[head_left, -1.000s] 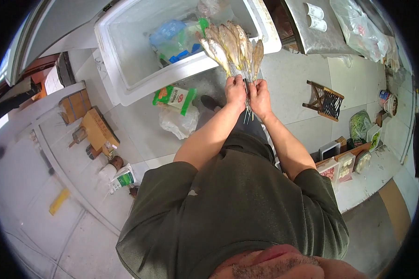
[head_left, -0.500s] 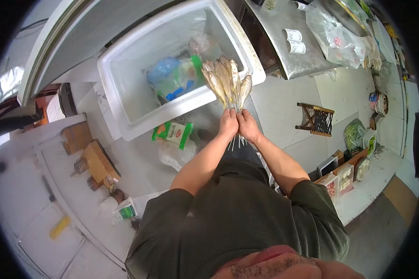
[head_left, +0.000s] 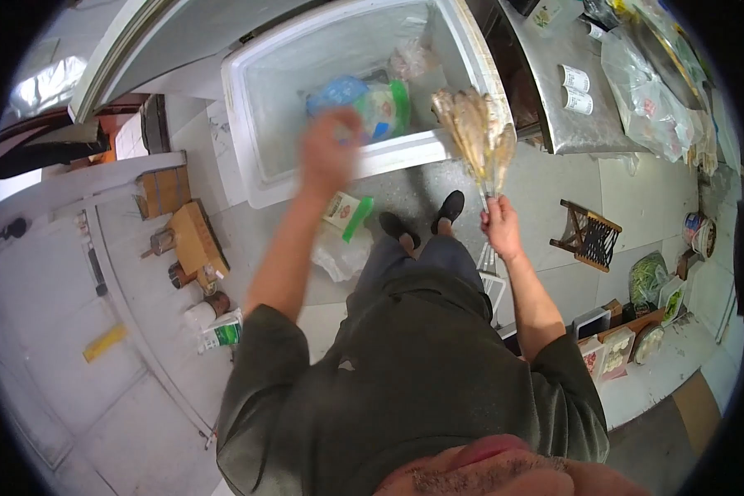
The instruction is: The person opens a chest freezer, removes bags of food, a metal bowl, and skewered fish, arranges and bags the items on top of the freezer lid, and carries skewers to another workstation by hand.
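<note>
My right hand (head_left: 502,226) is closed around the thin sticks of a bunch of fish skewers (head_left: 471,132). The fish fan out above the fist, with their upper ends over the near right rim of an open white chest freezer (head_left: 388,155). My left hand (head_left: 331,153) is smeared by motion above the freezer's front edge, and its fingers are not clear. Inside the freezer lie a blue plastic bag (head_left: 337,93), a green and white package (head_left: 395,107) and a clear bag (head_left: 413,59) at the back.
A green-edged packet (head_left: 349,213) lies on a white plastic bag (head_left: 341,255) before the freezer. A metal table (head_left: 546,91) with plastic bags stands at right. A small folding stool (head_left: 589,235) is on the floor. Cardboard boxes (head_left: 194,240) stand at left.
My left hand has let go of the skewers and swung up and left over the freezer's edge. My right hand has moved right with the skewers. The view has shifted.
</note>
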Tool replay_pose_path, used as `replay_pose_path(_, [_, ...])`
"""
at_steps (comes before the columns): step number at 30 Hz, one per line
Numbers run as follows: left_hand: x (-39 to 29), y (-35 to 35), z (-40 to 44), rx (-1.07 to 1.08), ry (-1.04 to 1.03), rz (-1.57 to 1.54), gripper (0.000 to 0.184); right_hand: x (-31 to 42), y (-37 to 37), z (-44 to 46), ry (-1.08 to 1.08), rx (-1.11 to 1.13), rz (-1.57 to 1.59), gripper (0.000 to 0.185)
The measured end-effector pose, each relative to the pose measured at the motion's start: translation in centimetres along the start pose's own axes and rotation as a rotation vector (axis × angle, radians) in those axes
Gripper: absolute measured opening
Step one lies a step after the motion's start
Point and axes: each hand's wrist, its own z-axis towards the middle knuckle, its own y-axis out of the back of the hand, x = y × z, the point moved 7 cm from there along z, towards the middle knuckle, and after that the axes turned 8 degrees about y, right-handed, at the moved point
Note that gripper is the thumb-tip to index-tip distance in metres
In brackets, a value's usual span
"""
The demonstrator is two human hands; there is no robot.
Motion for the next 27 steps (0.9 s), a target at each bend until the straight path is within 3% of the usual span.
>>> replay_pose_path(1, [-2.9, 4.5, 2.9, -0.162, -0.088, -0.052, 0.016, 0.1, 1.3, -0.7, -0.011, -0.005, 0.022, 0.023])
replay_pose_path(2, [-6.0, 8.7, 4.7, -0.423, -0.432, 0.166, 0.015, 0.3, 2.5, -1.6, -0.008, -0.014, -0.007, 0.023])
replay_pose_path(4, [-7.3, 13.8, 7.6, -0.665, -0.331, 0.141, 0.011, 1.2, 4.7, -1.9, 0.032, -0.029, -0.064, 0.023])
replay_pose_path(8, [-4.2, 10.0, 8.7, -0.31, -0.36, 0.33, 0.012, 1.5, 7.2, -3.4, 0.061, -0.081, 0.052, 0.021])
replay_pose_path(10, [3.9, 5.5, 8.3, 0.028, -0.083, 0.223, 0.02, 2.6, 7.2, -4.3, 0.063, -0.091, 0.064, 0.018])
replay_pose_path(12, [16.4, 0.7, 7.5, 0.282, 0.301, 0.401, 0.032, 2.6, 7.7, -4.7, 0.073, -0.114, 0.099, 0.015])
replay_pose_path(14, [26.1, -2.7, 5.1, 0.533, 0.778, 0.238, 0.043, 3.1, 7.5, -5.4, 0.053, -0.174, 0.139, 0.012])
replay_pose_path(16, [33.4, -5.8, 4.1, 0.621, 0.734, 0.381, 0.044, 3.5, 7.0, -5.9, 0.033, -0.249, 0.154, 0.016])
replay_pose_path(17, [31.5, -6.7, 4.6, 0.709, 0.666, 0.409, 0.043, 3.7, 6.6, -6.0, 0.026, -0.287, 0.154, 0.018])
replay_pose_path(19, [36.3, -10.2, 3.2, 0.911, 0.698, 0.473, 0.044, 3.1, 6.0, -6.0, 0.057, -0.295, 0.166, 0.017])
replay_pose_path(20, [42.5, -13.0, 2.1, 1.02, 0.791, 0.51, 0.044, 2.5, 5.7, -6.0, 0.054, -0.316, 0.188, 0.017])
replay_pose_path(23, [44.7, -17.0, 0.4, 1.24, 1.02, 0.563, 0.045, 1.3, 4.0, -6.0, 0.061, -0.388, 0.247, 0.015])
replay_pose_path(27, [48.1, -20.0, 0.6, 1.055, 1.114, 0.511, 0.032, -0.3, 2.6, -6.1, 0.131, -0.474, 0.246, 0.019])
